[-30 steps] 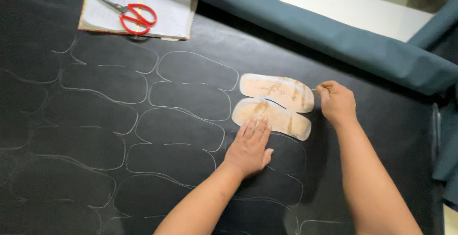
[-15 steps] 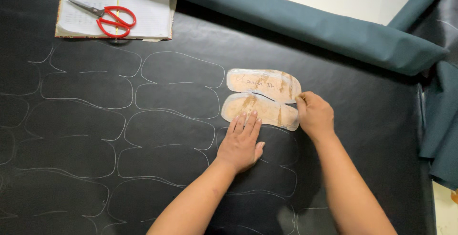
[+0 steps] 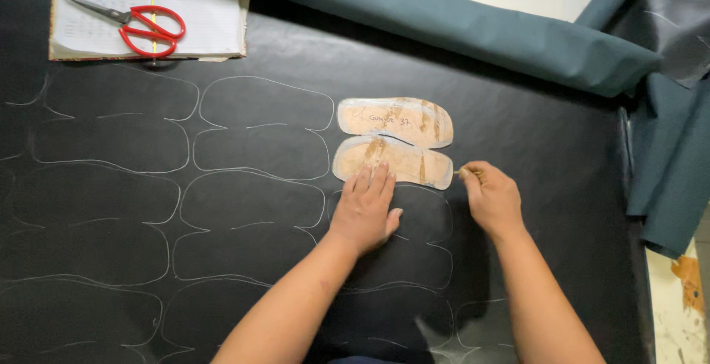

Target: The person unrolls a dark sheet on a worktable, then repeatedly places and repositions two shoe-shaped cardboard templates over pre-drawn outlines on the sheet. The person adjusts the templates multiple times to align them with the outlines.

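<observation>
Two tan cardboard sole templates lie side by side on a black sheet [image 3: 532, 150]. My left hand [image 3: 366, 209] lies flat, fingers spread, with its fingertips pressing the nearer template [image 3: 403, 158]. The farther template [image 3: 396, 121] lies just beyond it, untouched. My right hand [image 3: 492, 198] is closed on a small marking stick [image 3: 467, 173] whose tip sits at the right end of the nearer template. Several pale sole outlines [image 3: 262, 124] cover the sheet to the left and below.
An open notebook [image 3: 200, 16] with red-handled scissors [image 3: 144, 25] on it lies at the top left. A roll of teal material [image 3: 458, 28] runs across the back; more teal and dark fabric [image 3: 665, 157] hangs at the right edge.
My right hand has slid along the right end of the nearer template toward me. My left hand stays pressed on the template. The view has shifted.
</observation>
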Demonstrator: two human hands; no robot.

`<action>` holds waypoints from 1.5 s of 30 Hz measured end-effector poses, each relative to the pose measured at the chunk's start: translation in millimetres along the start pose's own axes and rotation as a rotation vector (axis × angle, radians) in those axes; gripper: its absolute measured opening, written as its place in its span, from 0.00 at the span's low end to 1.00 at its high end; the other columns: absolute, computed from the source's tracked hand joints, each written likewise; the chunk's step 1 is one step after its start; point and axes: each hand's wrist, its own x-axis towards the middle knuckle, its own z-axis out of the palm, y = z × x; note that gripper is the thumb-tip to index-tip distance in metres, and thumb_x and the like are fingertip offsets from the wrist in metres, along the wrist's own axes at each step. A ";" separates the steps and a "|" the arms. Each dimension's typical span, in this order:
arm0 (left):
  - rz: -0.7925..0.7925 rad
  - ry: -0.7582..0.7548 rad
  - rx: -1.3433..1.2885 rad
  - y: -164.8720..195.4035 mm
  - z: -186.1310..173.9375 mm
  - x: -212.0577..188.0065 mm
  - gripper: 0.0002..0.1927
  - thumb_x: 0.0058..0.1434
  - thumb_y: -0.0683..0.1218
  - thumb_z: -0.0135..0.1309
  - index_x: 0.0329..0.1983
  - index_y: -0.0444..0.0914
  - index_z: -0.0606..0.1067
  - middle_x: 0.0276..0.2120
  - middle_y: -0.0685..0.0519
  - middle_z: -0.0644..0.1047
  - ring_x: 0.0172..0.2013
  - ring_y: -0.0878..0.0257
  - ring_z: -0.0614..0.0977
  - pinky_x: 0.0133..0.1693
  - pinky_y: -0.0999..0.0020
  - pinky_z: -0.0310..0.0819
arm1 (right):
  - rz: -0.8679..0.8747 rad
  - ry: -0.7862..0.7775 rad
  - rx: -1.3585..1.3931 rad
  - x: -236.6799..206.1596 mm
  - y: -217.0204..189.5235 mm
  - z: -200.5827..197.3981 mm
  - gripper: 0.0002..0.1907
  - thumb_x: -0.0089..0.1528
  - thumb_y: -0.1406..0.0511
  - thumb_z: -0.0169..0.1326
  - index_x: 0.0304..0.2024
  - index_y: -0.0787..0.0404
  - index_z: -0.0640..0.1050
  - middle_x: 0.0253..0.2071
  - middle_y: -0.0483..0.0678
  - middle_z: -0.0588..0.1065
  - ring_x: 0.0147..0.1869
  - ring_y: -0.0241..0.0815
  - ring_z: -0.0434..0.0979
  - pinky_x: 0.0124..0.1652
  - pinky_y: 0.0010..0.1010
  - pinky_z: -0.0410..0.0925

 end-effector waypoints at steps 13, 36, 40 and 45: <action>-0.493 -0.223 -0.917 -75.6 -8.6 70.8 0.37 0.66 0.69 0.36 0.39 0.35 0.84 0.38 0.48 0.85 0.45 0.54 0.85 0.52 0.63 0.73 | -0.168 -0.037 0.220 -19.0 -61.7 45.0 0.07 0.64 0.65 0.58 0.42 0.61 0.81 0.38 0.52 0.81 0.40 0.48 0.83 0.40 0.33 0.72; 0.066 0.201 -0.385 -55.0 -25.6 27.5 0.04 0.57 0.44 0.60 0.35 0.41 0.79 0.47 0.55 0.79 0.50 0.54 0.77 0.55 0.59 0.70 | 0.019 -0.045 0.541 47.9 -77.6 93.3 0.12 0.68 0.62 0.52 0.47 0.64 0.80 0.39 0.48 0.83 0.43 0.35 0.82 0.44 0.29 0.73; 0.049 0.209 -0.359 -51.3 -29.3 29.0 0.04 0.56 0.44 0.60 0.34 0.41 0.79 0.47 0.56 0.79 0.49 0.55 0.78 0.54 0.60 0.71 | 0.078 -0.097 0.597 56.7 -79.1 99.5 0.12 0.68 0.62 0.52 0.46 0.64 0.80 0.38 0.48 0.82 0.41 0.34 0.80 0.40 0.28 0.73; 0.079 0.231 -0.333 -51.3 -26.0 30.1 0.05 0.55 0.43 0.60 0.35 0.41 0.79 0.47 0.56 0.79 0.50 0.56 0.78 0.55 0.61 0.72 | -0.030 -0.006 0.265 55.9 -66.6 87.6 0.12 0.67 0.61 0.53 0.46 0.61 0.82 0.37 0.49 0.82 0.41 0.40 0.81 0.43 0.33 0.72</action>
